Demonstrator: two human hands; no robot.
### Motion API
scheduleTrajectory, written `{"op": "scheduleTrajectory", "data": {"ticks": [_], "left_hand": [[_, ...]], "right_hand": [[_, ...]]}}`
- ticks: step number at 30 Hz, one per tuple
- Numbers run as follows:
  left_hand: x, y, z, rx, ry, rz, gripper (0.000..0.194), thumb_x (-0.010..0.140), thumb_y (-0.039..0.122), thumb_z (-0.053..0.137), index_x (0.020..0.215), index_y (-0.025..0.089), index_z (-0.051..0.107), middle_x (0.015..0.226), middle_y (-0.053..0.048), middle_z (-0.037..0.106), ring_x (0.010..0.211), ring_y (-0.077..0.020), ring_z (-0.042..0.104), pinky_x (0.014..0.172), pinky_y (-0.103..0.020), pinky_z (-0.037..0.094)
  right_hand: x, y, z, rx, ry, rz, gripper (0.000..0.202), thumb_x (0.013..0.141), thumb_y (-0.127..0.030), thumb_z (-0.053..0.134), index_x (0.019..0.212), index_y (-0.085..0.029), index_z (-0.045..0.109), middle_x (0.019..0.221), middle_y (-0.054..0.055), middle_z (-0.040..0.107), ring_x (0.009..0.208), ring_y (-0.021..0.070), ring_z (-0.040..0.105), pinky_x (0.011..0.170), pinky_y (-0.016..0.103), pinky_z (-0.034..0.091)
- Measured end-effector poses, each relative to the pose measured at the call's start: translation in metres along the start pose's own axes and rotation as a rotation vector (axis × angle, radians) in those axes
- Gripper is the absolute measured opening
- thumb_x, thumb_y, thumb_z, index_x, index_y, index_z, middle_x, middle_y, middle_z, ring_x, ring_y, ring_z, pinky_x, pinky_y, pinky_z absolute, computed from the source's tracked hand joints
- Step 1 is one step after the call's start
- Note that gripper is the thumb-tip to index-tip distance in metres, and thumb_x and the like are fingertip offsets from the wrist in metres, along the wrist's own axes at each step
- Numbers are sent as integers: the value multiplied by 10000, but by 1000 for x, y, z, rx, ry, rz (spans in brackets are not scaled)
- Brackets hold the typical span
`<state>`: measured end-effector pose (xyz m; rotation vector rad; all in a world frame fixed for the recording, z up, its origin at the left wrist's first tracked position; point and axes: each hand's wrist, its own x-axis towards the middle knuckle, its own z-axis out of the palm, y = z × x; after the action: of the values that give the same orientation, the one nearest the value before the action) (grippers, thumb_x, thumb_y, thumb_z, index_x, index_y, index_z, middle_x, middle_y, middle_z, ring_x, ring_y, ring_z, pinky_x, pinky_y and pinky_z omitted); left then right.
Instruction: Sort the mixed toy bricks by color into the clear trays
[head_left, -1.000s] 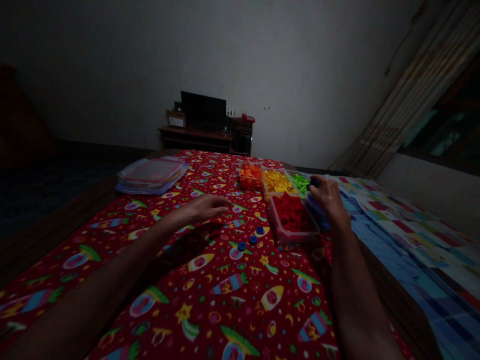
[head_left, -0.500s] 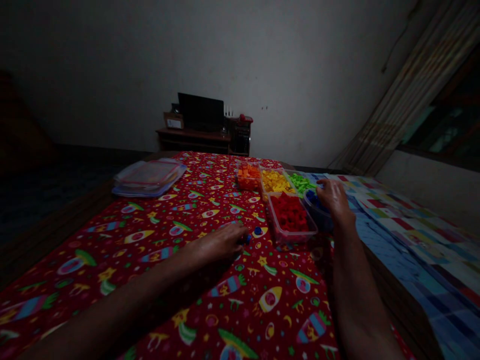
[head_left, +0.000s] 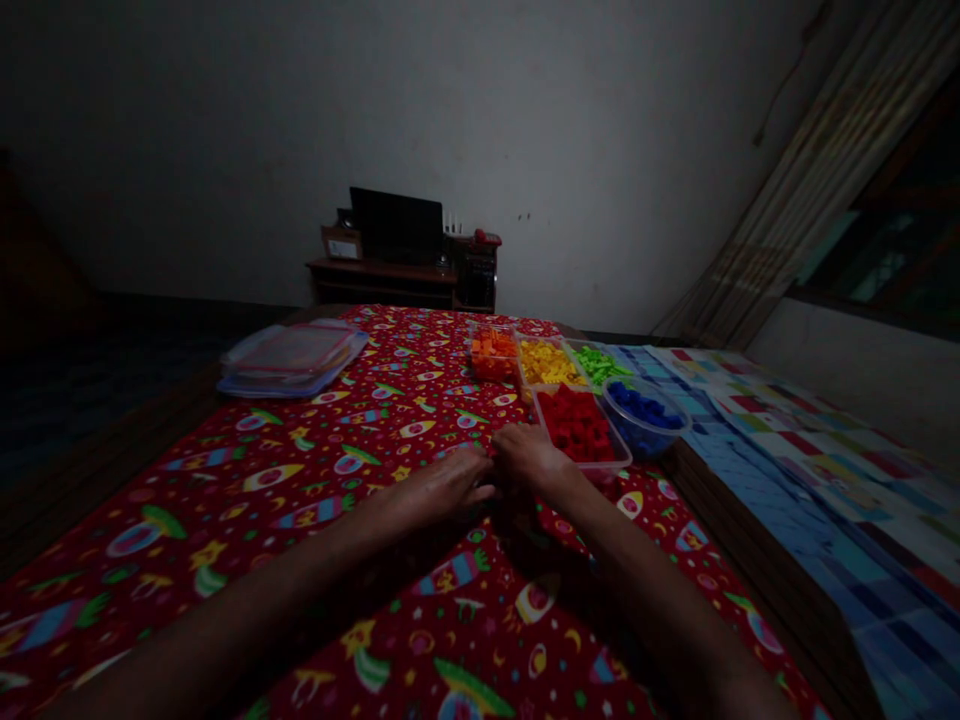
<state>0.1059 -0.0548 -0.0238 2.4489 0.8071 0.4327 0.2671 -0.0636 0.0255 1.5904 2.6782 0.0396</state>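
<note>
My left hand [head_left: 454, 482] rests low over the red patterned cloth [head_left: 360, 560], its fingers pinched together. My right hand [head_left: 529, 455] meets it fingertip to fingertip, also closed. Whatever lies between the fingers is hidden by the hands and the dim light; a small blue piece showed at the left fingertips a moment earlier. Just beyond my right hand stands a clear rectangular tub of red pieces [head_left: 577, 425]. To its right is a round clear bowl with blue pieces [head_left: 643, 405].
Behind the red tub stand containers of orange pieces [head_left: 493, 355], yellow pieces [head_left: 553, 362] and green pieces [head_left: 600, 365]. Stacked clear lids [head_left: 292, 360] lie at the far left of the cloth. A dark monitor [head_left: 397, 225] stands on a desk by the wall.
My right hand has left the bowl of blue pieces and come left and nearer to my left hand. The loose blue pieces by the left hand are now hidden.
</note>
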Motion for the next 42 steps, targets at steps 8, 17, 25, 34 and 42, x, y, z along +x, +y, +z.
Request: {"op": "scheduleTrajectory", "data": {"ticks": [8,17,25,34,42], "left_hand": [[0,6,-7,-37,13,-41,127,759,270,609,824,195,689,798,-26,685,712,-170,607,645,-232,451],[8,-49,-37,-699,236,-412,354,693,475,695,881,176,681,735,-17,704,645,-166,634,570,-246,474],[10,-35,-39,-924,406,-467,440,585,428,803,884,177,600,745,13,669,645,-122,625,652,-252,508],[14,-29,-32,-1005,463,-473,460,655,475,778,953,172,604,794,-19,713,692,-157,675,703,-289,540],[21,-35,-26,-892,434,-576,411,803,478,641,1086,197,541,638,13,664,596,-177,670,590,-287,542]], "right_hand": [[2,21,8,132,81,-41,183,811,-96,580,987,-120,628,985,106,629,933,182,571,820,273,428],[10,10,0,391,207,-159,291,828,-115,601,1118,-107,616,860,73,649,777,148,554,665,228,357],[16,16,9,418,349,-166,235,846,-126,568,1051,-126,684,739,54,668,623,117,531,605,215,335],[26,5,12,613,353,-144,240,833,-128,556,1003,-174,719,812,48,717,698,139,618,638,200,391],[18,12,1,554,312,-174,202,771,-34,527,796,-95,718,619,9,613,584,98,492,560,187,333]]}}
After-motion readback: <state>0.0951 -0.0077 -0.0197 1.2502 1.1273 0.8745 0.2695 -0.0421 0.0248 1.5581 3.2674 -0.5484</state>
